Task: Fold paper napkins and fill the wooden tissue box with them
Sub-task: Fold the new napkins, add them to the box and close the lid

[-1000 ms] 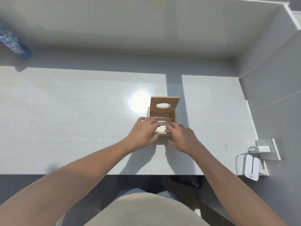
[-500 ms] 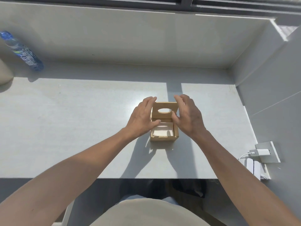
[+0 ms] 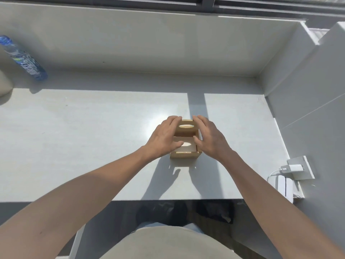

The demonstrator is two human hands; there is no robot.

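A small wooden tissue box (image 3: 184,155) stands in the middle of the white table (image 3: 93,146). Folded white napkins (image 3: 187,146) fill its open inside. Its hinged lid (image 3: 186,130), with an oval slot, leans forward over the back of the box. My left hand (image 3: 163,140) grips the lid's left edge, thumb over the napkins. My right hand (image 3: 211,141) grips the lid's right edge. The box's side walls are hidden behind my hands.
A blue-labelled water bottle (image 3: 24,60) lies at the far left, beside a beige object (image 3: 3,84) at the frame's edge. A white charger (image 3: 293,168) is plugged into a wall socket on the right, above a white device (image 3: 284,187). Walls enclose the back and right.
My hands left the napkins inside the box and took the lid by its sides. The lid has tipped from upright forward over the box.
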